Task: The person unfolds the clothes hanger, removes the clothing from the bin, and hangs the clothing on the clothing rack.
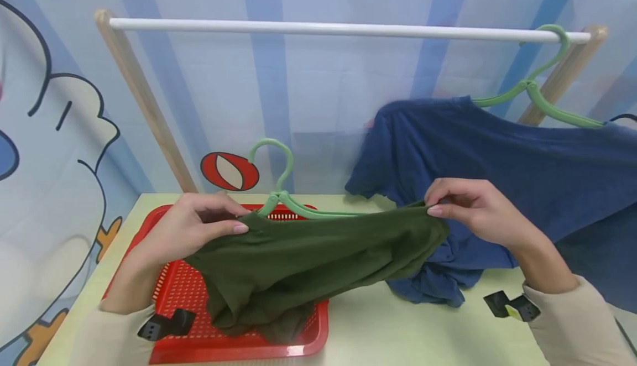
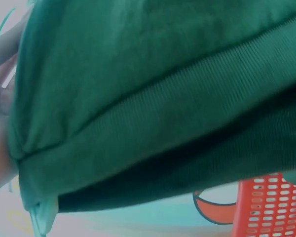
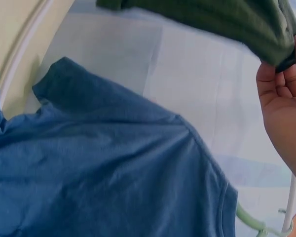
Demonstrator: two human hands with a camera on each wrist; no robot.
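Observation:
A dark green shirt (image 1: 318,250) is stretched sideways between both hands over a red basket. My left hand (image 1: 204,225) pinches its upper edge near the neck of a light green hanger (image 1: 286,200). At the far right end of that edge, my right hand (image 1: 468,208) pinches the cloth between thumb and fingers. The hanger's hook stands up above the fabric, and its right arm runs along behind the shirt's top edge; the rest is hidden by cloth. In the right wrist view the right hand (image 3: 286,89) grips a corner of the green cloth.
A blue shirt (image 1: 448,150) on another green hanger (image 1: 530,84) hangs at the right end of a white rail (image 1: 328,29) with wooden posts. The red basket (image 1: 318,338) stands on the pale table (image 1: 388,338). Behind is a printed cloth backdrop (image 1: 338,78).

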